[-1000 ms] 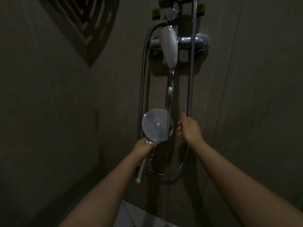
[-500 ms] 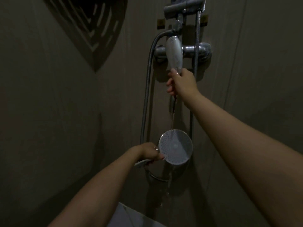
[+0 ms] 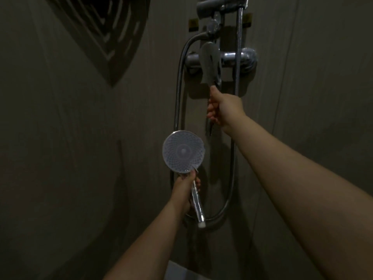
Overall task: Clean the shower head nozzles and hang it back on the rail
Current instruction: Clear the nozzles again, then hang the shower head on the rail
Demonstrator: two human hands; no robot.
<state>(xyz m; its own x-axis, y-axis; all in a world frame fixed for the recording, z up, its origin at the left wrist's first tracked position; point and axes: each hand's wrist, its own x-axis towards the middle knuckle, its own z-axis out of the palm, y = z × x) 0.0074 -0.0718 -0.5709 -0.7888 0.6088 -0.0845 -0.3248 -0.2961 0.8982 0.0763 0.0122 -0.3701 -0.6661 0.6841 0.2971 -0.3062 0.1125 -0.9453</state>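
Low at the centre, the left hand (image 3: pixel 184 187) curls round the chrome handle just under the shower head (image 3: pixel 183 151), nozzle face toward the camera; it looks light, rigid, likely wet and slippery, hose (image 3: pixel 178 81) tugging. Higher up, the right hand (image 3: pixel 224 108) grips the mixer lever (image 3: pixel 211 63)

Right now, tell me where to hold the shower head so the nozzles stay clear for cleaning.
Hold it by the chrome handle, just below the round face, coming from below and behind, as the left hand grips it now. The handle is slim and straight, so fingers wrap it easily, and the nozzle face stays turned toward you, uncovered. The right hand is up at the tap lever.
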